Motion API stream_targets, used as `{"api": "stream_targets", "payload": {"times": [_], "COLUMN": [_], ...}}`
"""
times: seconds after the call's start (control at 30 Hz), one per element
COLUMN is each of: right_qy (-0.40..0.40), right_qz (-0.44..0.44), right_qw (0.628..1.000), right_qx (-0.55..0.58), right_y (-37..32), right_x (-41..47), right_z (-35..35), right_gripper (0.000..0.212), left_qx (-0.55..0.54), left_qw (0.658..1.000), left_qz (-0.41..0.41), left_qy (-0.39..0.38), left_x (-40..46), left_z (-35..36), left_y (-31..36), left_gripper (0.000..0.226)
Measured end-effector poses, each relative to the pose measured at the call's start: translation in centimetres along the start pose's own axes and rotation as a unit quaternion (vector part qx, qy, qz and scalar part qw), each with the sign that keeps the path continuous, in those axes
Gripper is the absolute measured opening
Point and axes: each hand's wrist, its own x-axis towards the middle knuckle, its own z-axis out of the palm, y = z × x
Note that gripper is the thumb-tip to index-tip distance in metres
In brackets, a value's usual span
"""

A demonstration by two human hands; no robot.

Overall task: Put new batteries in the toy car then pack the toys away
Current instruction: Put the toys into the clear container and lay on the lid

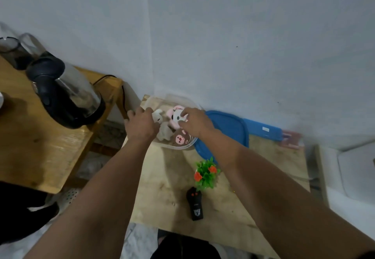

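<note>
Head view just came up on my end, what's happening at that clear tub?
A person is packing soft toys into the clear plastic tub at the far end of the pale wooden table. The right hand pinches a pink-and-white plush toy; the left hand touches a white plush toy. The blue plastic lid lies beside the tub, off. The black remote control lies unpacked.

Both hands [142,124] among toys [174,116] in tub [182,147]

Soft toys [174,124] are sitting in the tub [183,146] mid-frame; its lid [229,126], maybe touching, is lying right; the remote [195,204] is lying below.
</note>
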Motion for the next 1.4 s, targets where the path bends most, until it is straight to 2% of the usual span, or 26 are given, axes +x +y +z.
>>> {"api": "stream_targets", "payload": {"times": [0.07,0.17,0.3,0.4,0.5,0.63,0.73,0.93,1.13,1.3,1.4], "right_qy": [0.031,-0.025,-0.200,-0.252,-0.228,-0.136,-0.094,-0.109,-0.115,-0.107,-0.134], "right_qz": [0.012,0.003,0.037,0.069,0.048,0.023,0.010,0.002,0.034,0.037,0.042], "right_qw": [0.999,0.997,0.962,0.930,0.930,0.951,0.960,0.967,0.976,0.976,0.977], "right_qx": [0.007,-0.066,-0.183,-0.259,-0.285,-0.278,-0.265,-0.231,-0.181,-0.183,-0.161], "right_y": [0.6,1.4,2.4,3.7,5.0,6.6,7.8,8.6,9.5,9.7,8.9], "right_x": [-1.6,-4.5,-8.4,-10.5,-11.6,-12.6,-12.6,-12.2,-11.8,-11.4,-11.1], "right_z": [-0.6,-1.9,-2.4,-0.2,3.0,5.7,6.7,7.7,8.0,8.1,6.3], "right_gripper": [0.018,0.018,0.060,0.081,0.071,0.050,0.040,0.044,0.067,0.060,0.053], "left_qx": [-0.004,-0.053,-0.083,-0.086,-0.078,-0.089,-0.091,-0.109,-0.126,-0.161,-0.174], "left_qw": [1.000,0.997,0.994,0.993,0.994,0.993,0.993,0.991,0.989,0.983,0.980], "left_qz": [-0.008,-0.025,-0.033,-0.032,-0.031,-0.035,-0.040,-0.045,-0.054,-0.069,-0.083], "left_qy": [-0.011,-0.050,-0.068,-0.068,-0.072,-0.070,-0.066,-0.060,-0.055,-0.046,-0.042], "left_x": [-0.4,-1.0,-1.7,-2.4,-2.8,-2.7,-2.6,-2.6,-2.6,-2.6,-2.5], "left_z": [-0.1,-0.3,-0.1,0.1,0.6,1.2,1.5,2.0,2.1,2.3,2.5], "left_y": [-0.8,-2.0,-2.9,-2.7,-2.5,-2.7,-2.8,-2.5,-2.1,-2.1,-2.1], "left_gripper": [0.052,0.057,0.054,0.051,0.055,0.073,0.075,0.071,0.065,0.086,0.079]}}
